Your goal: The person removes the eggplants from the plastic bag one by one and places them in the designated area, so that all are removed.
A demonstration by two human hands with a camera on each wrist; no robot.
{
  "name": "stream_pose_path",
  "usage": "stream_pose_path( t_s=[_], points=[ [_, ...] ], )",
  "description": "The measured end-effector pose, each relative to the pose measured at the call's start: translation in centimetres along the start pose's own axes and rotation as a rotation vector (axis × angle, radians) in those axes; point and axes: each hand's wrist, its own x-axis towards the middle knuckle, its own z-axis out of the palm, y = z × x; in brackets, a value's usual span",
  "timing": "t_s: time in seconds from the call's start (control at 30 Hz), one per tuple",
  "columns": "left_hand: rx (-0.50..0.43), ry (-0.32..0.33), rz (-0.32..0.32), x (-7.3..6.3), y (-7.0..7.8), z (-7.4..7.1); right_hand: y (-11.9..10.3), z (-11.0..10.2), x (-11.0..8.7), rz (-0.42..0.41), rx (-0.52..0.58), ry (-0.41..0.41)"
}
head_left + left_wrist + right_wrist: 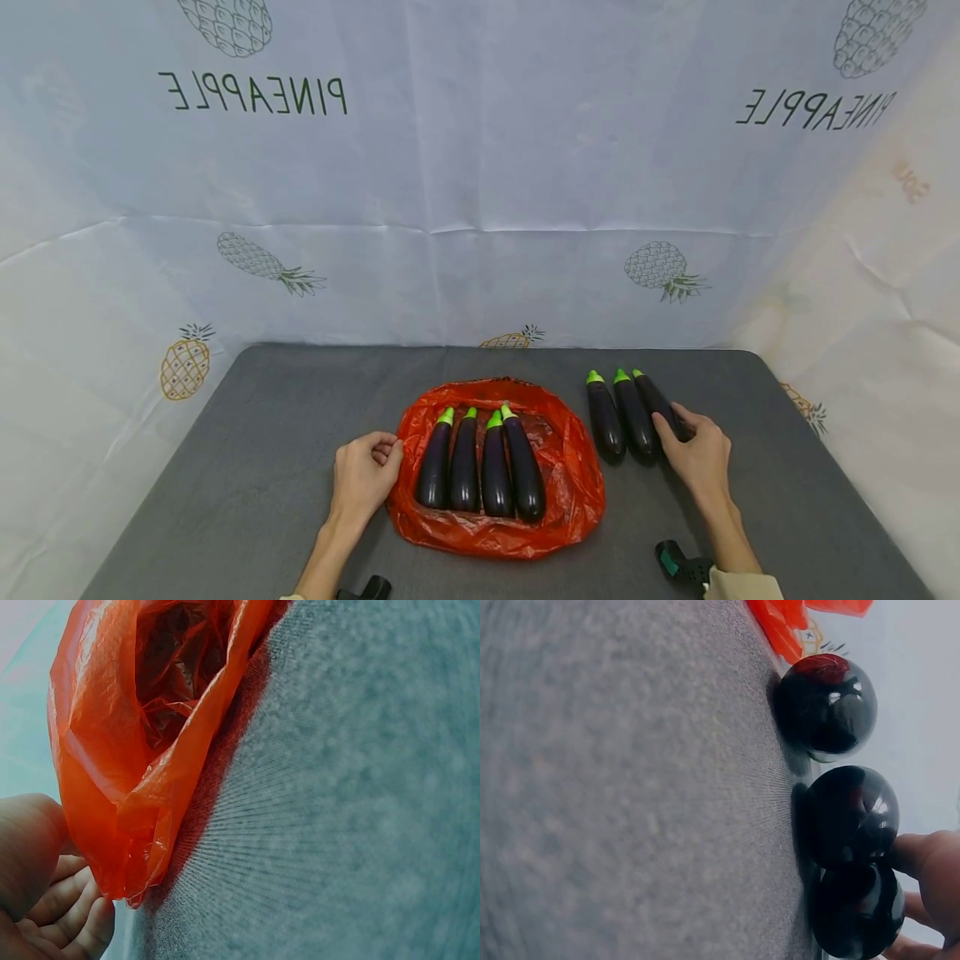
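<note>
A red plastic bag (577,500) lies spread on the table with its mouth open upward. Several dark eggplants (463,475) with green caps lie side by side in it. At the bag's left edge, my left hand (365,475) pinches the rim between thumb and curled fingers; the left wrist view shows the red plastic (97,772) gathered there. To the bag's right lie three more eggplants. My right hand (701,454) grips the rightmost eggplant (652,398), thumb on its near side. That eggplant touches the middle one (851,817) in the right wrist view; the leftmost eggplant (606,421) lies apart.
A grey table (240,483) carries everything. Behind it hangs a pale cloth (480,167) printed with pineapples, which also covers both sides. Black devices with straps sit at the right wrist (678,562) and the left wrist (371,588).
</note>
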Motion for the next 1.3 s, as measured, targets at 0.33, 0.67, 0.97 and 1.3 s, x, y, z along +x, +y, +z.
stream_pose_path(
  t_s=[0.33,0.67,0.97,1.3],
  points=[
    [-0.005,-0.002,-0.001,-0.01,-0.02,0.02,0.06,0.26,-0.14,-0.003,-0.011,0.014],
    [0.002,-0.001,-0.003,-0.03,0.12,-0.03,0.43,-0.08,-0.3,0.015,-0.007,0.011],
    [0.001,-0.014,-0.021,0.0,0.13,0.02,0.35,-0.09,-0.39,0.02,0.0,0.0],
    [-0.012,0.024,0.021,-0.05,-0.05,0.19,0.19,-0.16,-0.61,0.055,0.026,-0.028]
  ],
)
